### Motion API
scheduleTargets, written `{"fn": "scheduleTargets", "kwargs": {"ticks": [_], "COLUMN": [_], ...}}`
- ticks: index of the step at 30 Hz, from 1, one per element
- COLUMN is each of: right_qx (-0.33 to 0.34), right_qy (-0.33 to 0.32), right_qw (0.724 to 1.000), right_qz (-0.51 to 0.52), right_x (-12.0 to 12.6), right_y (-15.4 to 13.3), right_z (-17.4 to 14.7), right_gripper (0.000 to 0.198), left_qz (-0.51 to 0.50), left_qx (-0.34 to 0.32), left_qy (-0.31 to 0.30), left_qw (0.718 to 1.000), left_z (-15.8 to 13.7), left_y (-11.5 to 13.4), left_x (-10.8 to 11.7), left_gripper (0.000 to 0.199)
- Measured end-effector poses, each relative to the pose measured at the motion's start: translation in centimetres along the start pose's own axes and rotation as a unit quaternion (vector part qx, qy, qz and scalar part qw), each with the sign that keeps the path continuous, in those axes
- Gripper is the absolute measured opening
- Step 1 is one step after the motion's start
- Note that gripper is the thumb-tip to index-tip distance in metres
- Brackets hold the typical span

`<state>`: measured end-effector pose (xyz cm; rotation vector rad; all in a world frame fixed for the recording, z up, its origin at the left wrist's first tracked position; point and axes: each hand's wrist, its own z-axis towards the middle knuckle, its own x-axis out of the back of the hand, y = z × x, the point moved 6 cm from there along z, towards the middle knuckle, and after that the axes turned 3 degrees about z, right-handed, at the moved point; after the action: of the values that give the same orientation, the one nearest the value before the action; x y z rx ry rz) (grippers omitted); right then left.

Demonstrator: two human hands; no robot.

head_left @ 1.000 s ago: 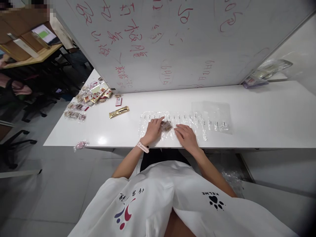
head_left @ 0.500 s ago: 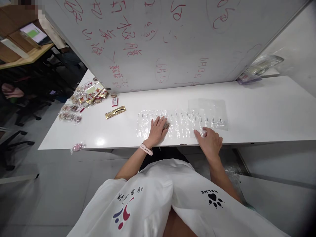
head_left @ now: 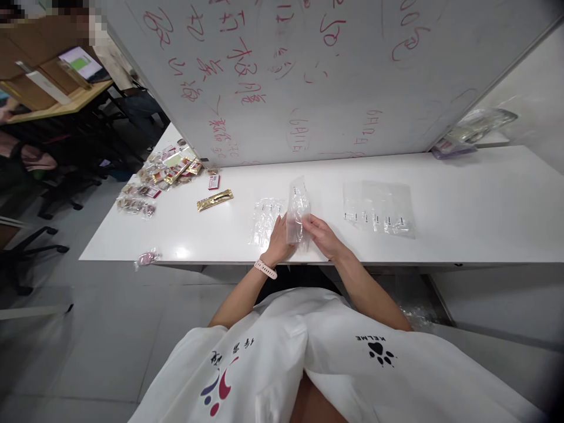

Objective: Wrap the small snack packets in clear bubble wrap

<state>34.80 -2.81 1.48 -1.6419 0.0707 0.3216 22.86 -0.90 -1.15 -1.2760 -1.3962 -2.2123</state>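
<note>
In the head view, we hold a small clear plastic bag [head_left: 298, 210] upright between both hands, just above the near edge of the white table [head_left: 462, 200]. Our left hand [head_left: 280, 241] has its fingers curled against the bag's left side, and our right hand [head_left: 322, 235] pinches its right edge between thumb and fingertips; both are closed on the bag, neither spread flat. We judge the step in hand to be handling one bag lifted out of the row. What the next move calls for, we judge, is a light grip, since the film is thin and slippery and would crumple under a hard squeeze.

As for contents, we cannot tell whether anything is inside the held bag; it looks clear, with only a small dark mark near its top. Just left of our left hand, a few more clear bags [head_left: 264, 218] lie flat and seem to hold nothing. Well to the right of our right hand lies another spread of clear bags [head_left: 379, 207], also flat. Farther left of our left hand a gold packet [head_left: 214, 200] lies alone, and beyond it a heap of wrapped snacks [head_left: 163, 173]. One pink wrapped sweet [head_left: 146, 258] sits at the table's near left edge.
</note>
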Motion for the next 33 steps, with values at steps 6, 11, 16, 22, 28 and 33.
{"fn": "scheduleTargets", "kwargs": {"ticks": [6,11,16,22,28,33], "right_qx": [0.076,0.162,0.182,0.202,0.182,0.215], "right_qy": [0.007,0.012,0.018,0.043,0.007,0.032], "right_qw": [0.988,0.940,0.837,0.766,0.747,0.757], "right_qz": [-0.133,-0.301,-0.516,-0.609,-0.639,-0.616], "right_x": [-0.5,-0.9,-2.2,-2.7,-2.8,-2.7], "right_y": [1.2,0.6,0.7,1.0,1.3,1.5], "right_z": [0.6,1.0,1.6,1.4,2.3,2.6], "right_gripper": [0.054,0.041,0.037,0.025,0.034,0.024], "left_qz": [-0.101,-0.172,-0.209,-0.247,-0.294,-0.171], "left_qx": [0.096,0.092,0.048,0.106,0.175,0.277], "left_qy": [0.027,0.014,-0.018,-0.045,0.025,0.218], "left_qw": [0.990,0.981,0.977,0.962,0.939,0.920], "left_z": [-0.6,-0.6,-1.1,-3.7,-3.6,-5.7], "left_y": [-0.2,-0.6,-1.1,-2.3,-2.5,-2.8], "left_x": [0.8,1.6,2.5,4.3,4.3,6.3], "left_gripper": [0.073,0.110,0.116,0.098,0.068,0.050]}}
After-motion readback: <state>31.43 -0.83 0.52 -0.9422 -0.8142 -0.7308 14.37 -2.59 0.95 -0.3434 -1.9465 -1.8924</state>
